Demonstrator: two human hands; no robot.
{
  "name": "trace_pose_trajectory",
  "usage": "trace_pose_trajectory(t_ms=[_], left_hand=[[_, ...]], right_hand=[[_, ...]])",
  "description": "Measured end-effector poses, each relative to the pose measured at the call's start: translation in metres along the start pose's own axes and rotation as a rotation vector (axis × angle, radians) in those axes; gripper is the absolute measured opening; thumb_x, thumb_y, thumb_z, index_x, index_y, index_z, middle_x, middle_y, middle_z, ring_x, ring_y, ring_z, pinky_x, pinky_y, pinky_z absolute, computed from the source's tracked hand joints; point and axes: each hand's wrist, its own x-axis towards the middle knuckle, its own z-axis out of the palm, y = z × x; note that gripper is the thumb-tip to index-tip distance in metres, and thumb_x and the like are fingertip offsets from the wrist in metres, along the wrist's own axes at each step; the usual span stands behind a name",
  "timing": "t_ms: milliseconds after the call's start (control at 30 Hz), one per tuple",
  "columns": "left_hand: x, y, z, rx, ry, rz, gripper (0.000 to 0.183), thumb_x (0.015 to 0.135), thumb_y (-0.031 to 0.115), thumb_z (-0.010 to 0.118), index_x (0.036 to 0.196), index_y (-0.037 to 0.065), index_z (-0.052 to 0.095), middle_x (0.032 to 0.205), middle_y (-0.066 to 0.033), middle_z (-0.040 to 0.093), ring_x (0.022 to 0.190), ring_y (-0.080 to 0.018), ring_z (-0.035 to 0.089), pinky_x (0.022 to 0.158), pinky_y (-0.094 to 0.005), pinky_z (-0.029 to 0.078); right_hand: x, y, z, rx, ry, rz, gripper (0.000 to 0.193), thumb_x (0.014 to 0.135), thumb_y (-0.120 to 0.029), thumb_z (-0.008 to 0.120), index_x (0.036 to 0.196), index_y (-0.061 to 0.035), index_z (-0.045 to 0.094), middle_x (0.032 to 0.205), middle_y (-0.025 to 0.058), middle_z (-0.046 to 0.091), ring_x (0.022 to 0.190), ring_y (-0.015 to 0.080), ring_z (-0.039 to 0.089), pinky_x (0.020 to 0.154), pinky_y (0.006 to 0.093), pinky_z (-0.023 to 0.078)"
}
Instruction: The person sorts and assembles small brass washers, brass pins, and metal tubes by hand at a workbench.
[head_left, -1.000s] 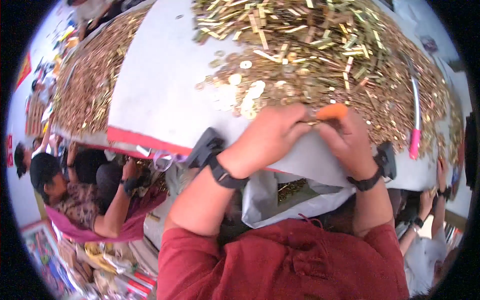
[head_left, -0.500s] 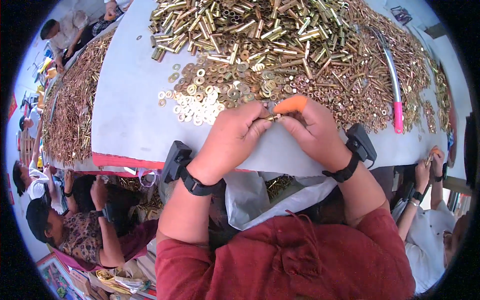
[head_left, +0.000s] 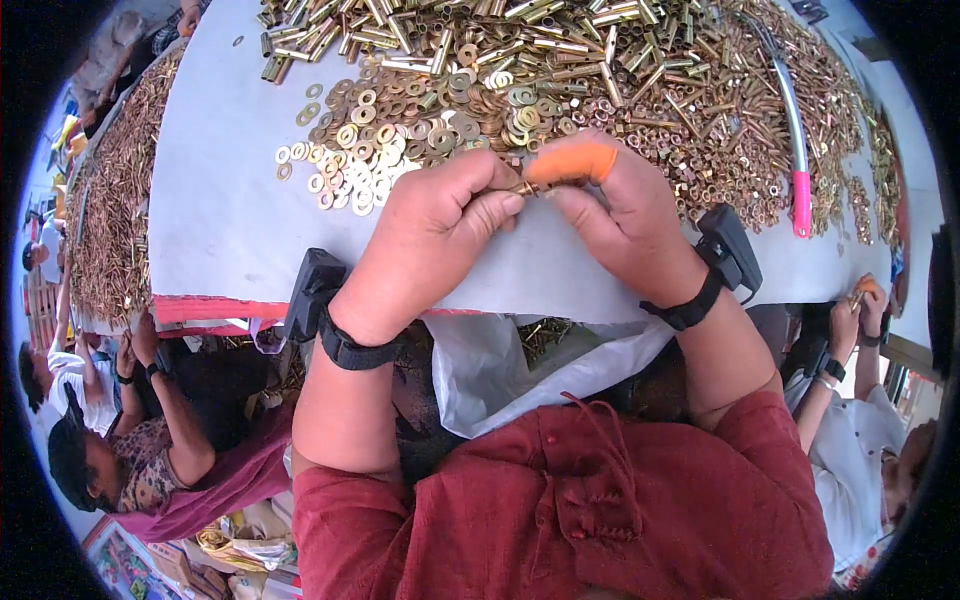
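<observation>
My left hand (head_left: pixel 430 235) and my right hand (head_left: pixel 625 215) meet above the near edge of a grey-white table (head_left: pixel 215 215). Together they pinch a small brass part (head_left: pixel 523 187) between their fingertips. An orange rubber cot (head_left: pixel 572 163) covers my right forefinger. Each wrist carries a black strap with a small black device. Just beyond the hands lies a spread of flat brass washers (head_left: pixel 370 150), and behind those a large heap of brass tubes and nuts (head_left: pixel 620 70).
A white plastic bag (head_left: pixel 510 365) holding brass parts hangs open below the table edge, in my lap. A white rod with a pink handle (head_left: pixel 797 150) lies on the heap at the right. Other people sit at the left (head_left: pixel 130 450) and right (head_left: pixel 860 430). Another pile of brass parts (head_left: pixel 115 220) covers the left table.
The view has tilted down, so hands and table sit lower and closer in the picture. Both hands stay together on the small brass part.
</observation>
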Motion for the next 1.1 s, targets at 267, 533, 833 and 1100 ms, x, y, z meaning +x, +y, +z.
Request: trace_pose_trajectory(t_ms=[267, 533, 833, 1100], left_hand=[[-0.001, 0.002, 0.005, 0.095, 0.010, 0.037, 0.014, 0.085, 0.009, 0.067, 0.084, 0.001, 0.055, 0.071, -0.0139, 0.056, 0.061, -0.0296, 0.055, 0.058, -0.0357, 0.045], [-0.002, 0.005, 0.003, 0.083, 0.000, -0.001, 0.013, 0.085, 0.008, 0.066, 0.084, 0.001, 0.055, 0.071, -0.0124, 0.057, 0.063, -0.0270, 0.057, 0.060, -0.0343, 0.046], [-0.002, 0.011, 0.002, 0.025, 0.035, -0.087, 0.010, 0.088, 0.007, 0.064, 0.085, 0.002, 0.056, 0.073, -0.0077, 0.061, 0.066, -0.0169, 0.058, 0.063, -0.0296, 0.048], [0.001, 0.002, 0.004, -0.040, 0.051, -0.088, 0.007, 0.088, 0.005, 0.064, 0.087, 0.002, 0.057, 0.073, -0.0071, 0.061, 0.066, -0.0163, 0.058, 0.064, -0.0289, 0.048]], right_hand=[[-0.006, -0.001, 0.000, -0.236, -0.045, 0.115, 0.019, 0.088, -0.022, 0.066, 0.097, -0.0051, 0.064, 0.084, 0.0116, 0.063, 0.076, 0.0316, 0.063, 0.067, 0.0377, 0.050], [-0.007, 0.001, 0.001, 0.075, 0.051, 0.269, 0.021, 0.095, -0.023, 0.059, 0.095, -0.0029, 0.065, 0.077, 0.0078, 0.062, 0.068, 0.0168, 0.059, 0.063, 0.0310, 0.048], [-0.007, -0.003, 0.000, 0.289, 0.042, 0.404, 0.023, 0.097, -0.023, 0.056, 0.099, -0.0022, 0.065, 0.085, 0.0076, 0.066, 0.077, 0.0160, 0.062, 0.071, 0.0284, 0.049], [-0.007, 0.009, 0.004, 0.272, 0.031, 0.352, 0.020, 0.096, -0.020, 0.058, 0.101, -0.0021, 0.065, 0.083, 0.0067, 0.066, 0.076, 0.0141, 0.062, 0.071, 0.0284, 0.050]])
